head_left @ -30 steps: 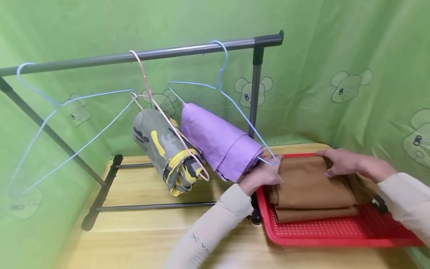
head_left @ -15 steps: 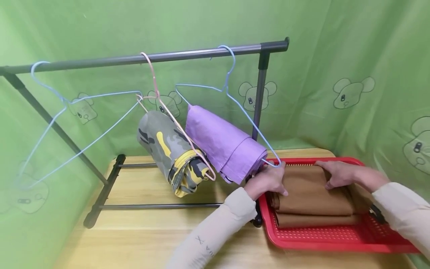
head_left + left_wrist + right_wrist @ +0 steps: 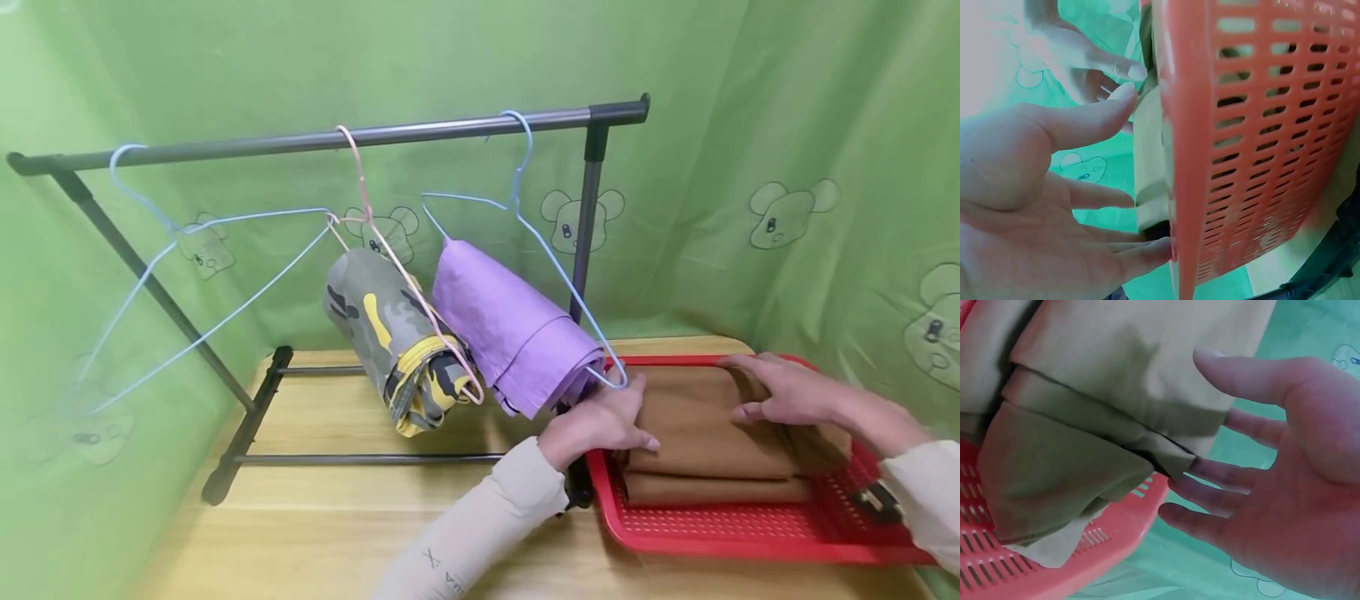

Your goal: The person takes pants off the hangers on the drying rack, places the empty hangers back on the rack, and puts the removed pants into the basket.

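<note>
A folded brown cloth garment (image 3: pixel 705 417) lies in a red perforated plastic basket (image 3: pixel 750 546) at the right of the head view. At its left end is my left hand (image 3: pixel 600 421), thumb and fingers extended. In the left wrist view the fingers of that left hand (image 3: pixel 1041 206) reach the cloth's edge beside the basket rim (image 3: pixel 1182 125). Over the far right part of the garment is my right hand (image 3: pixel 795 392). The right wrist view shows this right hand (image 3: pixel 1285 469) spread, fingertips right at the garment's edge (image 3: pixel 1116 381) and thumb above it.
Left of the basket stands a dark metal clothes rack (image 3: pixel 442 129). From it hang a bare blue hanger (image 3: pixel 247 212), a pink hanger (image 3: pixel 363 175) with a rolled camouflage garment (image 3: pixel 375 325), and a blue hanger (image 3: pixel 525 150) with a rolled purple garment (image 3: pixel 517 333) overlapping my left hand's surroundings.
The head view has shifted, so rack and basket appear slightly farther right. My right hand has moved a little to the right over the garment; my left thumb reaches slightly farther across the cloth's left end.
</note>
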Demonstrator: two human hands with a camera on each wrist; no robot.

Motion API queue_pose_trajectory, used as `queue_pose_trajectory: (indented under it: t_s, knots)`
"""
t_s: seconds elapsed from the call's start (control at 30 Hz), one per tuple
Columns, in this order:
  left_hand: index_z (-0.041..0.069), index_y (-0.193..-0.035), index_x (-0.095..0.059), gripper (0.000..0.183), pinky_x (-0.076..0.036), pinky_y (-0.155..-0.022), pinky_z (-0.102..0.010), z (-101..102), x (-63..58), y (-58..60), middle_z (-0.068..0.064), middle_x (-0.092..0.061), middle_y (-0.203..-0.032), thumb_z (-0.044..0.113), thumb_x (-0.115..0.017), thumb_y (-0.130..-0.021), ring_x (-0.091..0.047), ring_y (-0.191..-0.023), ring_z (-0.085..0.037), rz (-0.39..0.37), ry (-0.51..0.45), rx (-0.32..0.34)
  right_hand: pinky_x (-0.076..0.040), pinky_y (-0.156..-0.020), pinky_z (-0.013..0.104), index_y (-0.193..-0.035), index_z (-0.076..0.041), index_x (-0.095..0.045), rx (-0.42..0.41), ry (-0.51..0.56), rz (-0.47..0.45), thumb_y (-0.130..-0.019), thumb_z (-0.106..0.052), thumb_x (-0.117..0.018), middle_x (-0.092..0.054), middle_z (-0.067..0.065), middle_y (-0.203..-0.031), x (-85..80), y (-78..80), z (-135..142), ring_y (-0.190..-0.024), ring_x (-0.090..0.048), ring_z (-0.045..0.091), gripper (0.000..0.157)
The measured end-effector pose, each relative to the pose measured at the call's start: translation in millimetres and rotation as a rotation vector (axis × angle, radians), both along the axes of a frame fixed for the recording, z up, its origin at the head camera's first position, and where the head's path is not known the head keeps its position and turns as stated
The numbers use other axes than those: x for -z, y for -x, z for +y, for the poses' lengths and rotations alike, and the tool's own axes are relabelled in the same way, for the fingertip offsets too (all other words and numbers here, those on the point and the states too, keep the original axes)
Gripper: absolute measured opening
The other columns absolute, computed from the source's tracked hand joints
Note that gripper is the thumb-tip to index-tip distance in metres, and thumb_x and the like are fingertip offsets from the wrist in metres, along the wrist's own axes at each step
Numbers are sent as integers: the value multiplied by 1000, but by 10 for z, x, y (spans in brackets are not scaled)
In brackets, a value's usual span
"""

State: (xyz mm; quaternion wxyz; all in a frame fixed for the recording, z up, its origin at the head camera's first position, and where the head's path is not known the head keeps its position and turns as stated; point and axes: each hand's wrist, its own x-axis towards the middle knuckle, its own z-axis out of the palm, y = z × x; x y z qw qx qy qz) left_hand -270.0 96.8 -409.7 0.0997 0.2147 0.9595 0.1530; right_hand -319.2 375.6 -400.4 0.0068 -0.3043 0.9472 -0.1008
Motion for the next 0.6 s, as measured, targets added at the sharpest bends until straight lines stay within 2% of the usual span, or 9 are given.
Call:
queue_pose_trajectory:
  t_s: [0.17, 0.3, 0.37, 0.4, 0.43, 0.47, 0.5, 0.6]
  knots:
    - [15, -159, -36, 95, -24, -116, -18, -9, 77, -60, -12, -22, -168, 49, -83, -84, -22, -152, -16, 67, 70, 40, -52, -80, 58, -128, -2, -59, 3, 31, 58, -80, -22, -88, -65, 23, -106, -52, -33, 10, -99, -63, 44, 61]
    - [18, -145, -55, 76, -32, -111, -16, -12, 143, -110, -16, -27, -165, 48, -85, -82, -31, -148, -17, 147, 117, 70, -54, -82, 60, -129, -1, -61, -4, 131, 89, -84, -14, -85, -69, 24, -113, -94, -65, -34, -101, -66, 44, 52]
    - [19, -131, -63, 60, -35, -108, -14, -29, 151, -138, -20, -27, -163, 48, -85, -83, -35, -145, -18, 178, 119, 101, -58, -80, 51, -129, -1, -62, 1, 200, 118, -87, -12, -82, -70, 22, -115, -137, -78, -94, -99, -69, 39, 48]
    - [19, -125, -65, 54, -37, -105, -13, -42, 146, -154, -21, -28, -162, 48, -84, -84, -40, -141, -16, 187, 116, 119, -59, -79, 45, -128, -2, -63, 2, 241, 133, -89, -11, -80, -71, 20, -115, -165, -82, -131, -97, -70, 34, 44]
    - [19, -119, -66, 48, -36, -105, -13, -57, 141, -172, -23, -24, -163, 49, -82, -85, -39, -141, -16, 195, 114, 137, -60, -77, 38, -128, -2, -63, 6, 279, 152, -90, -10, -79, -72, 19, -114, -197, -84, -173, -96, -71, 28, 42]
    - [20, -113, -66, 42, -37, -105, -13, -75, 131, -190, -22, -27, -162, 49, -81, -86, -39, -141, -15, 203, 109, 159, -59, -77, 31, -128, -3, -64, 6, 323, 158, -91, -10, -78, -72, 19, -114, -234, -83, -220, -95, -71, 23, 40]
    - [20, -112, -66, 40, -37, -104, -12, -97, 120, -207, -18, -35, -159, 49, -79, -88, -40, -140, -14, 209, 102, 181, -57, -77, 24, -128, -3, -64, 9, 361, 158, -93, -10, -76, -72, 19, -114, -276, -84, -269, -96, -70, 16, 38]
    - [21, -126, -66, 43, -32, -110, -15, -179, 75, -275, -3, -52, -150, 47, -74, -93, -36, -146, -15, 203, 45, 234, -49, -79, 8, -130, -6, -64, 42, 475, 128, -96, -11, -74, -71, 18, -117, -409, -98, -433, -98, -63, -4, 35]
